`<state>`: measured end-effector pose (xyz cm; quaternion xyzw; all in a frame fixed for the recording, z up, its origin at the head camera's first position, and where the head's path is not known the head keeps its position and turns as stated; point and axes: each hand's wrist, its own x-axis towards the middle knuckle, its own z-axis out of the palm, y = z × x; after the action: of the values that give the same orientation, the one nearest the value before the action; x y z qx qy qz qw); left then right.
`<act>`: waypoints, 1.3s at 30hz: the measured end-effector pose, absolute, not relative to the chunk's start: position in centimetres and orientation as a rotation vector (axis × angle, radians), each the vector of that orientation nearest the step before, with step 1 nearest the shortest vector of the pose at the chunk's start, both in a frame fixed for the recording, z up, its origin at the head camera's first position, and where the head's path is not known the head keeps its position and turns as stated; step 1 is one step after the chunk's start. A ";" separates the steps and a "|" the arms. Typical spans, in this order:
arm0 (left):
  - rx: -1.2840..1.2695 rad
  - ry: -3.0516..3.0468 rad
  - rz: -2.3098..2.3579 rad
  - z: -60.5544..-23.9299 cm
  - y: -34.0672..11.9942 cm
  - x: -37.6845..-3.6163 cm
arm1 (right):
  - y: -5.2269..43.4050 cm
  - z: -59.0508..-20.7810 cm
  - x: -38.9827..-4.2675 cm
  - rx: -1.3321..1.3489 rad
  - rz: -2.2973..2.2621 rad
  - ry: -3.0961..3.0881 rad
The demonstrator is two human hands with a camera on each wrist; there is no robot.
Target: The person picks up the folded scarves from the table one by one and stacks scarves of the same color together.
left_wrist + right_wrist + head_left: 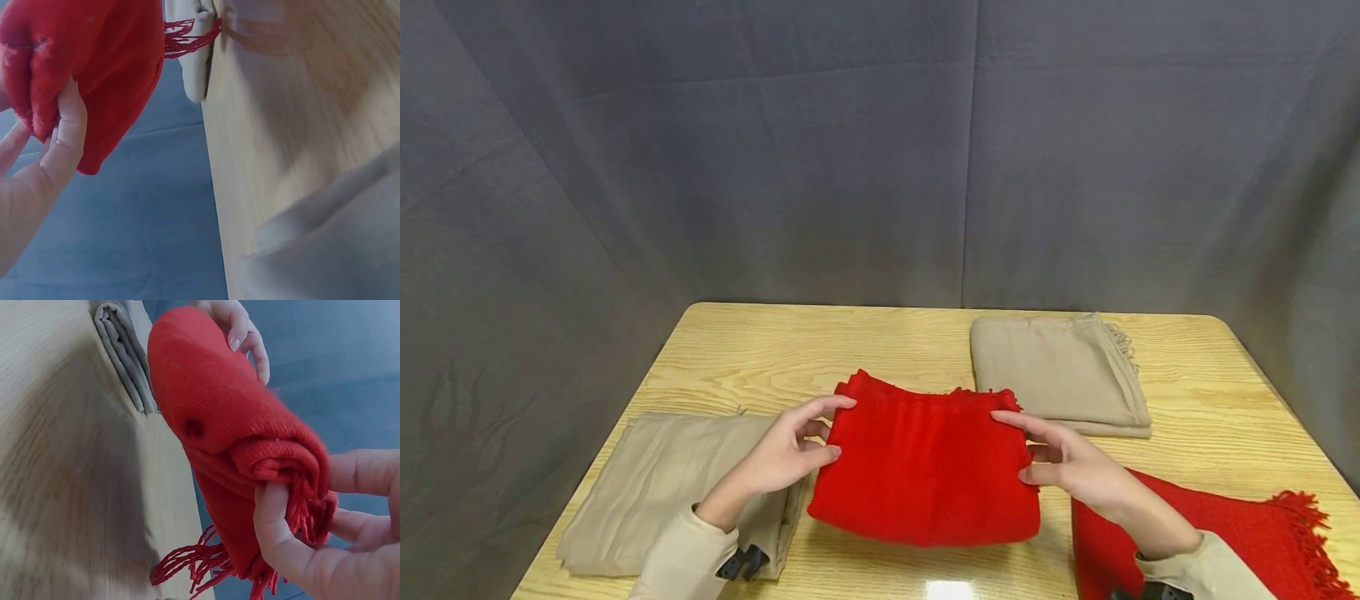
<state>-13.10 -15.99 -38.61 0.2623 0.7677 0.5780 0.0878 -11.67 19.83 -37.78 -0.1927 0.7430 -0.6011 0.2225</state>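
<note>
A folded red scarf (pixel 925 475) is held up over the middle of the table, its layers bunched together. My left hand (pixel 793 446) grips its left edge, fingers on one side and thumb on the other, as the left wrist view shows with the scarf (pixel 119 69) at upper left. At the opposite edge my right hand (pixel 1063 462) pinches the scarf. In the right wrist view, rolled layers of the scarf (pixel 219 387) lie between the fingers and thumb, and fringe (pixel 194 559) hangs from its lower end.
On the wooden table (pixel 820 346), a folded beige cloth (pixel 655 492) lies at left and a fringed beige cloth (pixel 1052 367) at back right. Another red fringed scarf (pixel 1232 533) lies at front right, under my right forearm. A grey curtain (pixel 850 167) hangs behind.
</note>
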 end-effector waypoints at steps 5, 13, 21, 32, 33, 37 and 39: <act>0.791 2.271 1.734 -39.2 -16.0 -12.9 | 19.9 -38.1 -11.6 -0.549 -1.656 2.041; 0.802 2.257 1.717 -40.1 -15.9 -12.6 | 19.7 -38.8 -11.4 -0.532 -1.620 2.056; 0.773 2.228 1.696 -40.8 -15.8 -12.5 | 19.7 -39.6 -11.3 -0.494 -1.606 2.032; 0.728 2.234 1.630 -41.6 -15.7 -12.2 | 19.7 -40.9 -11.2 -0.460 -1.599 1.993; 0.723 2.240 1.620 -41.7 -15.7 -12.2 | 19.7 -41.1 -11.2 -0.455 -1.599 1.992; 0.689 2.237 1.603 -42.0 -15.6 -12.1 | 19.6 -41.7 -11.1 -0.442 -1.584 2.010; 0.676 2.225 1.608 -42.2 -15.6 -12.0 | 19.5 -42.0 -11.1 -0.434 -1.575 2.022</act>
<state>-12.04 -15.58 -42.19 0.2362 0.7772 0.5618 0.1567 -11.09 19.52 -41.96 -0.1610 0.7493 -0.5838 0.2679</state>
